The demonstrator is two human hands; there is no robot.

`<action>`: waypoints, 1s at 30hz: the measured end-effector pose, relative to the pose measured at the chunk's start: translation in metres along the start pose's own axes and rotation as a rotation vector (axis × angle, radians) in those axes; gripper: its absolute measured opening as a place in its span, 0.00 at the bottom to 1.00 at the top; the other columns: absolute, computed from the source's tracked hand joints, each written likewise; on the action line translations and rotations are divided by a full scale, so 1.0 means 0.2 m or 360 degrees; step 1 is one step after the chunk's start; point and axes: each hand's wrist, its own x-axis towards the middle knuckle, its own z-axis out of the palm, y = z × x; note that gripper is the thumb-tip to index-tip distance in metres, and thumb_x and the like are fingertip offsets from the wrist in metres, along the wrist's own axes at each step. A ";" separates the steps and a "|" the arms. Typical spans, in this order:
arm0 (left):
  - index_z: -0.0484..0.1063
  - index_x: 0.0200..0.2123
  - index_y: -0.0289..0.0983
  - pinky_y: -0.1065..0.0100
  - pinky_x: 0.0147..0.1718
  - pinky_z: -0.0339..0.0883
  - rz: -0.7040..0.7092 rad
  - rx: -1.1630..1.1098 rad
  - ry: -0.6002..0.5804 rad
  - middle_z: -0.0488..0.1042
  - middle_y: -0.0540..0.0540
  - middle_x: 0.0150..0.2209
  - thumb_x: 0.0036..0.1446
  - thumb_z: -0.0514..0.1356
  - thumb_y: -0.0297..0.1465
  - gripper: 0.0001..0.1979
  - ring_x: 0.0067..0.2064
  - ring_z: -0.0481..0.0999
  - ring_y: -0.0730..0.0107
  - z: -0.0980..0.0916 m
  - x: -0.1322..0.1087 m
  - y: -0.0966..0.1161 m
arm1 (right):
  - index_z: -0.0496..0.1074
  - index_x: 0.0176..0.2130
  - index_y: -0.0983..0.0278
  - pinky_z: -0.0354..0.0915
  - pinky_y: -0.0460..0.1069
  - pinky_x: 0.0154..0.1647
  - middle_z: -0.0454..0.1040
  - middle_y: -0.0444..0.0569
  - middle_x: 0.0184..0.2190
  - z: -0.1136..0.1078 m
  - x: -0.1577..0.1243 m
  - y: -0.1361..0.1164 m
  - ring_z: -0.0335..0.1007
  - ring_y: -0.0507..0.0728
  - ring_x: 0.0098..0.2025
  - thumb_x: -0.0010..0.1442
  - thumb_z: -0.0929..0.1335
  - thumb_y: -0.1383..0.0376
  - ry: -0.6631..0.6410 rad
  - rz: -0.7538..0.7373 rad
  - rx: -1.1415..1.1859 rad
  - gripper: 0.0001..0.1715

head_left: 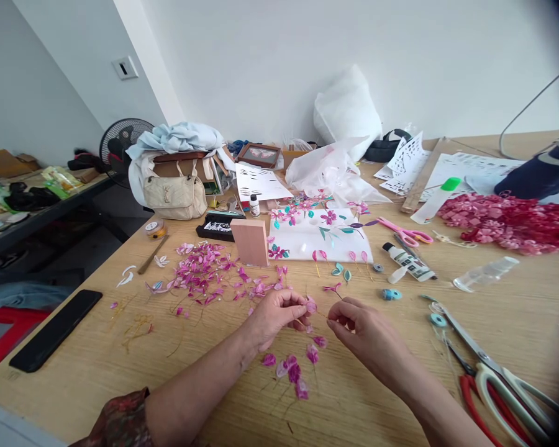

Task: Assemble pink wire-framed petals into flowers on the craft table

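Between thumb and fingers my left hand (279, 315) pinches a pink petal (311, 306) mounted on thin wire. From it a short yellowish wire stem (323, 315) runs across to my right hand (354, 320), whose thumb and forefinger are closed on its end. A darker pink petal piece (333, 288) on a stem sticks up by my right fingers; whether they hold it too I cannot tell. Several loose wired petals (294, 372) lie on the table below my hands. To the left spreads a big heap of pink petals (205, 268).
A wooden block (250, 243) stands beyond my hands, beside a white sheet with flower pieces (317, 239). At right lie large scissors (482, 357), pink scissors (405, 233), a glue tube (410, 262) and a blue thread spool (391, 295). A black phone-like slab (56, 330) lies left.
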 end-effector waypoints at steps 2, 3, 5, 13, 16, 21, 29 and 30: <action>0.70 0.28 0.32 0.71 0.28 0.61 -0.0008 -0.0007 0.0008 0.70 0.48 0.24 0.42 0.63 0.37 0.14 0.26 0.70 0.74 0.00 0.00 0.00 | 0.67 0.23 0.62 0.56 0.47 0.25 0.70 0.48 0.25 0.00 0.00 0.00 0.65 0.55 0.26 0.50 0.59 0.68 0.0008 0.0005 0.0003 0.10; 0.70 0.28 0.32 0.71 0.28 0.61 -0.0011 -0.0009 0.0010 0.71 0.48 0.24 0.42 0.63 0.37 0.14 0.26 0.70 0.74 0.00 0.00 0.00 | 0.66 0.23 0.62 0.56 0.47 0.25 0.70 0.48 0.25 0.00 0.00 0.00 0.65 0.55 0.26 0.50 0.59 0.68 0.0011 0.0007 0.0007 0.10; 0.70 0.28 0.32 0.71 0.28 0.61 -0.0020 -0.0010 0.0016 0.70 0.48 0.24 0.42 0.63 0.37 0.14 0.26 0.70 0.74 0.00 0.00 0.00 | 0.66 0.22 0.62 0.56 0.48 0.25 0.70 0.48 0.24 0.00 0.01 0.00 0.64 0.55 0.25 0.50 0.59 0.68 0.0017 0.0007 0.0019 0.09; 0.70 0.28 0.32 0.70 0.28 0.61 -0.0050 -0.0034 0.0008 0.71 0.48 0.24 0.42 0.63 0.37 0.14 0.26 0.70 0.74 0.00 0.00 0.00 | 0.65 0.21 0.62 0.57 0.48 0.25 0.70 0.46 0.22 0.00 0.01 0.02 0.64 0.55 0.25 0.49 0.60 0.68 0.0009 -0.0029 0.0114 0.09; 0.70 0.28 0.32 0.70 0.29 0.61 -0.0046 -0.0048 -0.0006 0.71 0.48 0.24 0.42 0.63 0.36 0.14 0.26 0.71 0.73 0.00 0.00 0.00 | 0.64 0.20 0.62 0.56 0.48 0.25 0.69 0.46 0.21 0.00 0.01 0.02 0.64 0.55 0.25 0.49 0.60 0.67 -0.0001 -0.0028 0.0147 0.09; 0.70 0.29 0.32 0.70 0.29 0.62 -0.0036 -0.0063 -0.0021 0.70 0.48 0.24 0.43 0.62 0.36 0.13 0.27 0.71 0.73 -0.01 0.00 -0.01 | 0.64 0.20 0.62 0.57 0.48 0.25 0.68 0.45 0.20 0.00 0.01 0.02 0.63 0.55 0.24 0.49 0.60 0.66 0.0001 -0.0045 0.0206 0.09; 0.70 0.29 0.32 0.70 0.28 0.62 -0.0004 -0.0061 0.0027 0.70 0.47 0.26 0.42 0.63 0.36 0.13 0.27 0.70 0.74 0.00 -0.01 0.01 | 0.64 0.20 0.62 0.56 0.47 0.23 0.67 0.44 0.19 0.00 0.01 0.03 0.61 0.53 0.22 0.48 0.61 0.66 0.0089 -0.0032 0.0268 0.08; 0.70 0.29 0.32 0.70 0.28 0.62 0.0009 -0.0057 0.0027 0.70 0.47 0.26 0.42 0.63 0.35 0.13 0.27 0.70 0.74 0.01 -0.01 0.02 | 0.64 0.20 0.62 0.56 0.47 0.23 0.67 0.44 0.19 0.01 0.01 0.03 0.62 0.53 0.22 0.48 0.61 0.66 0.0098 -0.0027 0.0273 0.08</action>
